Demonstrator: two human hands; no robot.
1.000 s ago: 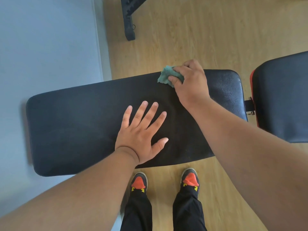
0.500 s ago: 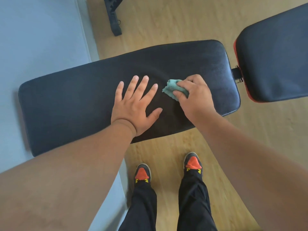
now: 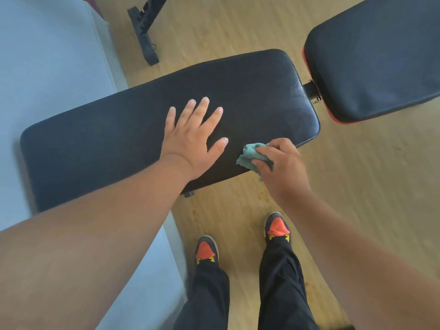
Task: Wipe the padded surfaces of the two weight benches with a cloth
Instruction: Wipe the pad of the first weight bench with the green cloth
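a: pale wood flooring (image 3: 214,32) runs under everything, with a grey-blue mat (image 3: 47,67) beneath the far-left end of the long bench pad (image 3: 107,144).

b: where's the cloth?

a: the teal cloth (image 3: 250,156) sits at the near edge of the long bench pad, toward its right end. the right hand (image 3: 281,163) has its fingers curled round it, bunching it against the vinyl. the left hand (image 3: 192,136) lies flat on the middle of that pad, fingers spread and straight, holding nothing. the two hands are close but apart.

b: how will it handle?

a: the cloth looks light, soft and limp, so i'd judge a bunched fistful is the right hold. the pad looks firm and smooth, slightly grained, so the cloth should slide easily.

b: count things for me.

a: one cloth. two black pads: the long one, and a second pad with red trim (image 3: 381,55) just right of it, joined by a metal bracket (image 3: 312,90). i can't tell whether they're one bench or two. one black frame leg (image 3: 145,36) lies beyond the long pad, and two shoes with orange toes (image 3: 206,250) stand on its near side.
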